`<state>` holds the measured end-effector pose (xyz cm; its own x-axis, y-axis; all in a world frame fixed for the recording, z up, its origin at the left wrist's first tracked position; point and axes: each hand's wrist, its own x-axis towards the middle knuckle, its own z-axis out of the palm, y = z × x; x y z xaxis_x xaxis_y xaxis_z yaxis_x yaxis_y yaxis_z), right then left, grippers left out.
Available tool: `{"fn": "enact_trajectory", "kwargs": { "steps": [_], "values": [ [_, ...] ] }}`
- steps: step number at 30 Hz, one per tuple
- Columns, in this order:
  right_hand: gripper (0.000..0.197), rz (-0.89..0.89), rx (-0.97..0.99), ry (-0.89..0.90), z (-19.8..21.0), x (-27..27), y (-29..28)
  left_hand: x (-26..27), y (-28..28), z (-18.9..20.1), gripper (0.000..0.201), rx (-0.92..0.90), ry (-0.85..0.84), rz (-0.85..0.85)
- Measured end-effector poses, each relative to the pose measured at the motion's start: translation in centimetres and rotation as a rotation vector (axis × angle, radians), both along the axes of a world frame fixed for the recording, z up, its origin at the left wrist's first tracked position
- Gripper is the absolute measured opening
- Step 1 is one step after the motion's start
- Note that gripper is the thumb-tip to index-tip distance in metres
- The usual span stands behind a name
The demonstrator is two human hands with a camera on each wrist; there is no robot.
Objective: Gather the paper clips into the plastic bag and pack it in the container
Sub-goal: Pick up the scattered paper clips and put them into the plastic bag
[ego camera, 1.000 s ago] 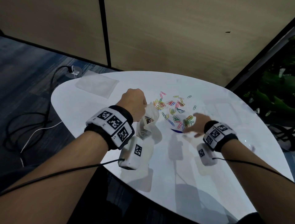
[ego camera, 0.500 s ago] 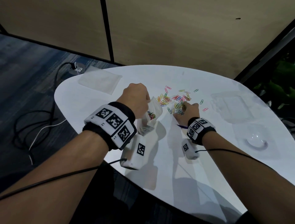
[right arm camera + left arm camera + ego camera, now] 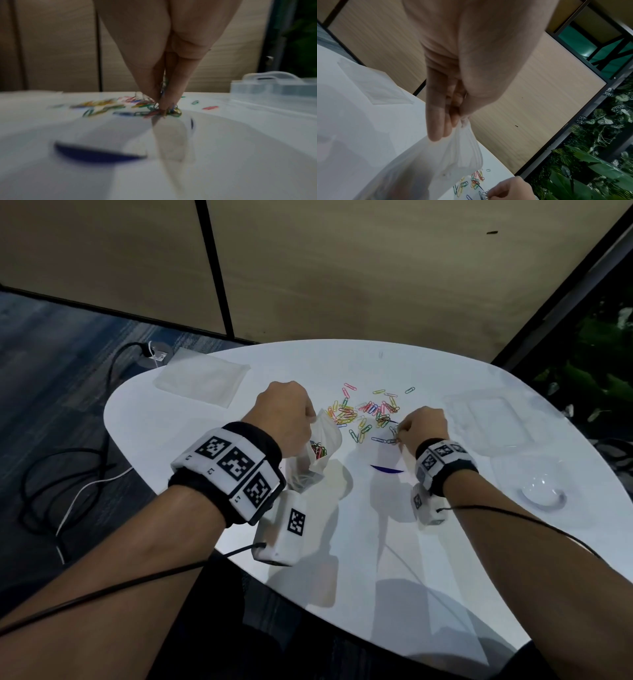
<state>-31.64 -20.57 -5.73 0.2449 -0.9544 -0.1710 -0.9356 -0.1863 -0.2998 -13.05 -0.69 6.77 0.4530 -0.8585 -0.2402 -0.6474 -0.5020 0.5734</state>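
Status from my remote station, reading left to right. A flat spare bag (image 3: 202,378) lies at the far left of the surface (image 3: 376,542), untouched.

My left hand (image 3: 286,414) pinches the rim of the plastic bag (image 3: 320,446) between thumb and fingers and holds it up with its mouth gaping toward the pile. A bunch of coloured clips is visible inside, so part of the gathering is done.

The loose paper clips (image 3: 366,410) lie scattered on the surface between the two hands, just beside the bag's mouth. I judge that most of them remain outside the bag.

My right hand (image 3: 423,424) has its fingertips drawn together on a small cluster of clips at the near edge of the pile. The right wrist view shows clips caught between the fingertips, which touch the surface.

The clear container (image 3: 489,419) sits at the far right, well apart from the bag, with nothing visible in it. A transparent round lid-like piece (image 3: 543,494) lies nearer to me.

Remaining, by my estimate: transfer this pinch, clear the rest of the pile, close the bag, place it in the container.
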Motion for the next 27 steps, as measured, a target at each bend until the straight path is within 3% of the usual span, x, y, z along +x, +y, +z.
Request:
{"fn": "enact_trajectory", "kwargs": {
  "steps": [2, 5, 7, 10, 15, 20, 27],
  "values": [
    [0.007, -0.138, 0.143, -0.169, 0.9, -1.6, -1.3, -0.1, -0.1, 0.0, 0.025, 0.007, -0.001, -0.004],
    [0.025, -0.309, 0.486, -0.707, 3.3, -2.8, -1.5, -0.2, -0.3, -0.1, 0.026, 0.009, -0.001, -0.002],
    [0.021, -0.355, 0.705, -1.013, 6.0, -2.1, -0.4, -0.2, -0.3, -0.2, 0.026, 0.009, 0.002, 0.002],
    [0.012, -0.313, 0.945, -1.174, 10.6, 0.1, 2.1, -0.3, -0.3, -0.1, 0.025, 0.013, 0.012, 0.004],
    [0.014, -0.071, 1.113, -1.072, 12.8, 4.0, 6.9, -0.3, -0.4, -0.1, 0.026, -0.002, 0.018, 0.017],
    [0.019, 0.077, 0.859, -0.883, 11.4, 6.2, 9.6, -0.4, -0.3, 0.0, 0.019, 0.006, -0.003, 0.025],
    [0.013, 0.293, 0.726, -0.708, 10.8, 6.2, 9.7, -0.1, 0.0, 0.5, 0.024, -0.018, 0.024, 0.049]
  ]
}}
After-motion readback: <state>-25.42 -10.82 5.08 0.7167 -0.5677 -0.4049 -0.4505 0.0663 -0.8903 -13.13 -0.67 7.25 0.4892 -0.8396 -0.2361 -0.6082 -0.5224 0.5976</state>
